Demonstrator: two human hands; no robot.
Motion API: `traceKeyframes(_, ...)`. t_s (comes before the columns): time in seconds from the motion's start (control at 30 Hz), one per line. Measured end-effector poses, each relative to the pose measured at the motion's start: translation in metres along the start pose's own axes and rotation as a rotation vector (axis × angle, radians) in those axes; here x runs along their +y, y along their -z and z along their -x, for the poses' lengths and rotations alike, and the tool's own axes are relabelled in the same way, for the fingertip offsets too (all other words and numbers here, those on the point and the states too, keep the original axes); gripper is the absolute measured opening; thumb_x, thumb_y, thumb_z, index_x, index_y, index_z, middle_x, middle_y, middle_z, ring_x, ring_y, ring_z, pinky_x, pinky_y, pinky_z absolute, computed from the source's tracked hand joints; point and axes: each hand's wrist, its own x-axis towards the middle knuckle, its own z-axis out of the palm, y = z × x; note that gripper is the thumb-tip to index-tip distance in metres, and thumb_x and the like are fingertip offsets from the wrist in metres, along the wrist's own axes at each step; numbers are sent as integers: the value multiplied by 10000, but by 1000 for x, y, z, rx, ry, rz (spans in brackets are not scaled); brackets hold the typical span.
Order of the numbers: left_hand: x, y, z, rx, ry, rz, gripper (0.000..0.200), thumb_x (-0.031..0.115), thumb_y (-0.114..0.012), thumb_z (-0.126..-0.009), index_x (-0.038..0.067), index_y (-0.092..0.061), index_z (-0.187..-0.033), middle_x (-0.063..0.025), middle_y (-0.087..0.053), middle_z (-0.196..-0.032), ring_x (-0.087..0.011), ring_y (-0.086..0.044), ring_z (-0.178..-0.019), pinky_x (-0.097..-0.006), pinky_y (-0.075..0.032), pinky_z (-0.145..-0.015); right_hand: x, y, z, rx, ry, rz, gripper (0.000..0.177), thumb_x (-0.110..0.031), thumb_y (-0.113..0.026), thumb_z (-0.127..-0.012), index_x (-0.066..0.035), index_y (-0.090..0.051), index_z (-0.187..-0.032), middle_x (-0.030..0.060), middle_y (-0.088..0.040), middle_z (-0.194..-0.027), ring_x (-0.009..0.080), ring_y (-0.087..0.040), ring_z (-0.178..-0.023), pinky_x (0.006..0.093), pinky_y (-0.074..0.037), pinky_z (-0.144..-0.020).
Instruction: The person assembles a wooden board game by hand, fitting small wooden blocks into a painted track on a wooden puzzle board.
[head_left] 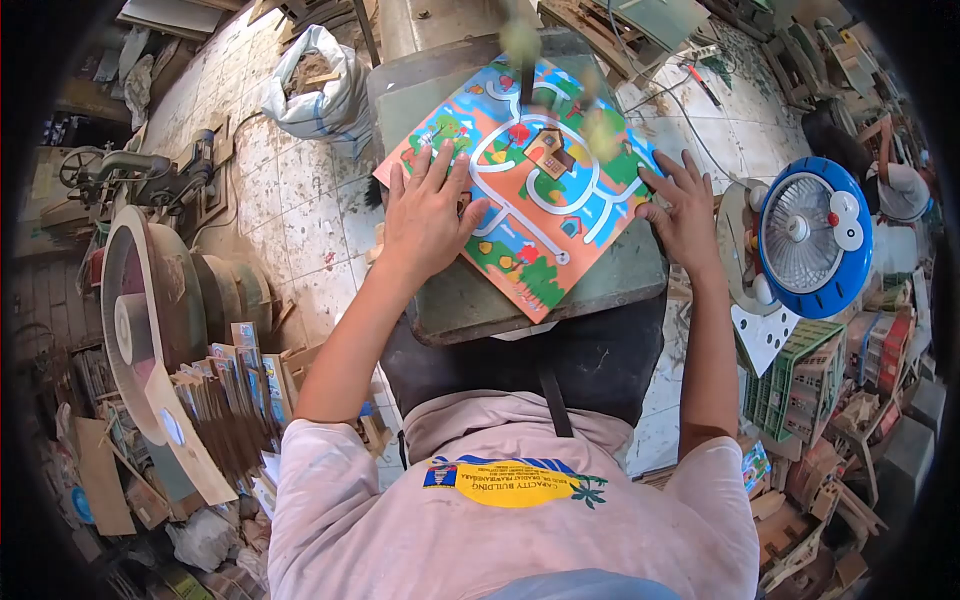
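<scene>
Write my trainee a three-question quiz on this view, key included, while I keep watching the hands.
1. Multiple choice: the left hand lies on (a) a crate, (b) a printed board, (c) a wheel.
2. True or false: the blue fan is on the right hand's side.
3. Fill in: the white sack stands nearer the ____ hand.

Key: 1 b; 2 true; 3 left.

Two hands (432,215) (687,212); one board (520,200) between them; one fan (815,235); one sack (322,112)
</scene>
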Motion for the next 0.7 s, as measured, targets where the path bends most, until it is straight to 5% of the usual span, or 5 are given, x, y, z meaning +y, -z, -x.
traceKeyframes(0.07,3,0,3,10,22,8,682,524,-595,-1073,82,-547,-1591,-162,-438,-1712,-430,-368,-1592,-665,-233,-1285,-5,0,-1,6,6,30,579,-500,-772,-915,-187,-741,-1401,121,-582,-1591,489,-395,-1553,707,-288,-1249)
traceKeyframes(0.2,12,2,5,31,42,-6,678,500,-627,-1058,67,-561,-1576,-184,-468,-1684,-452,-379,-1577,-669,-248,-1272,-85,-12,39,165,-191,-423,479,-248,-811,-925,-41,-737,-1350,235,-578,-1559,507,-426,-1521,624,-362,-1234)
traceKeyframes(0.33,15,1,5,90,20,20,690,473,-696,-1016,37,-587,-1539,-225,-511,-1621,-458,-411,-1548,-668,-261,-1263,-183,-25,68,17,-99,-232,999,-541,-921,-772,-14,-545,-1532,279,-381,-1663,593,-305,-1541,751,-316,-1193)
traceKeyframes(0.43,21,9,5,74,13,-6,697,470,-734,-988,26,-608,-1510,-231,-543,-1557,-459,-428,-1527,-666,-273,-1260,-203,-43,64,-20,-139,-112,1110,-614,-912,-744,31,-493,-1544,260,-323,-1684,601,-259,-1555,796,-295,-1173)
traceKeyframes(0.7,7,23,20,-18,-71,42,787,515,-813,-910,90,-599,-1537,-200,-518,-1558,-459,-379,-1560,-698,-264,-1262,-119,-31,44,-99,107,-96,969,-605,-834,-843,-33,-530,-1564,237,-383,-1702,490,-304,-1602,745,-271,-1232)
